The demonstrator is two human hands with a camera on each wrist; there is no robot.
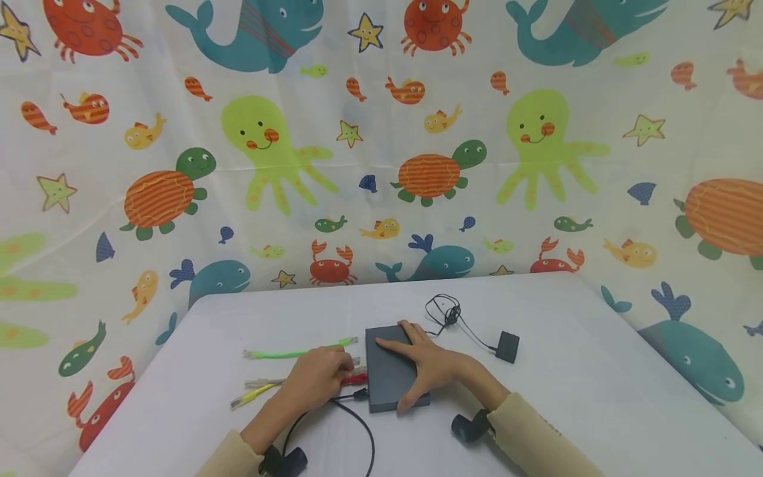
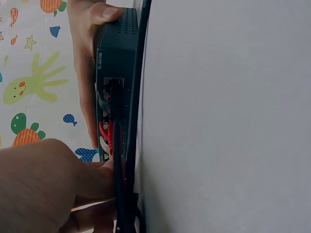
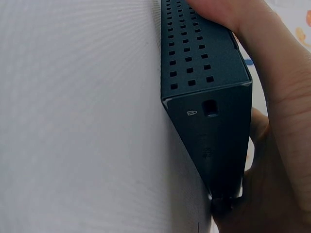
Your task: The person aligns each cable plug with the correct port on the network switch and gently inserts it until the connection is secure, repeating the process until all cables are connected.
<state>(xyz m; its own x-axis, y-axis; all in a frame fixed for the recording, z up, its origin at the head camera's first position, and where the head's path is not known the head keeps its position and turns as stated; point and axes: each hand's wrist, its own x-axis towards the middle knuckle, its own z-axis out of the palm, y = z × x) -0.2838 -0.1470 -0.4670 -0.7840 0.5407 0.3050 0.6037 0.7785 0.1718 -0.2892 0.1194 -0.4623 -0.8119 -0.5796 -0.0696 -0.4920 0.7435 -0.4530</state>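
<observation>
A dark network switch [image 1: 390,371] lies flat on the white table. My right hand [image 1: 432,361] holds it, fingers spread over the top and thumb at the near vented side. My left hand [image 1: 318,379] is at the port side, its fingertips pinching a network cable; which one is hidden by the fingers. Just beyond those fingers show a red cable [image 1: 356,378] and, in the left wrist view, a white plug [image 2: 104,144]. A thick black cable [image 2: 116,133] runs into the port side nearer me. The right wrist view shows the switch's end face [image 3: 209,131] with a small slot.
Left of the switch lie a green network cable [image 1: 280,354], a yellow one [image 1: 253,396] and a grey one [image 1: 259,383]. A black power adapter [image 1: 507,346] with a coiled cord [image 1: 451,313] sits to the right. Behind the table hangs a sea-animal curtain [image 1: 381,165].
</observation>
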